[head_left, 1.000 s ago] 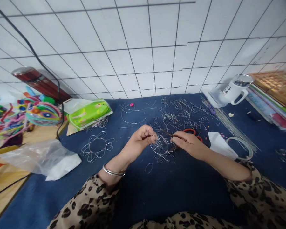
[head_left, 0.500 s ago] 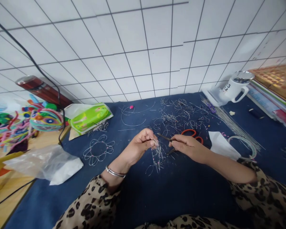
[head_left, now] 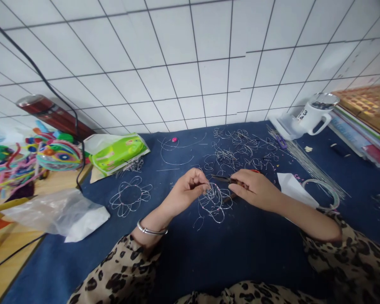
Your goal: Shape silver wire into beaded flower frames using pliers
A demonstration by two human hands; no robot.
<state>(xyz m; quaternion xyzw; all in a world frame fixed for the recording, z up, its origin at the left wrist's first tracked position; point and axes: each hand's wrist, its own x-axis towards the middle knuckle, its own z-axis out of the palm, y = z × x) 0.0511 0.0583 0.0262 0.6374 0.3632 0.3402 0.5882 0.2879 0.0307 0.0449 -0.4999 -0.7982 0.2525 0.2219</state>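
Note:
My left hand [head_left: 191, 185] is closed in a pinch on the edge of a silver wire flower [head_left: 215, 207], whose looped petals carry small pink beads and hang over the cloth. Closed fingers of my right hand [head_left: 256, 188] grip a slim dark metal tool [head_left: 222, 179] that looks like pliers. Its narrow tip points left, close to the upper part of the wire. Under my right hand lie scissors, mostly covered, with a bit of red handle [head_left: 256, 171] showing. Another wire flower [head_left: 130, 196] rests flat to the left.
Loose wire scraps [head_left: 231, 152] litter the blue cloth [head_left: 209, 266] towards the wall. Straight wires [head_left: 313, 169], white paper [head_left: 294, 190] and a white mug [head_left: 316, 116] are at right. On the left are a green packet [head_left: 118, 154] and a plastic bag [head_left: 60, 213].
The wire flower has turned from a narrow, edge-on bundle to a wider view of its loops. My right hand has shifted slightly, covering more of the red scissor handles.

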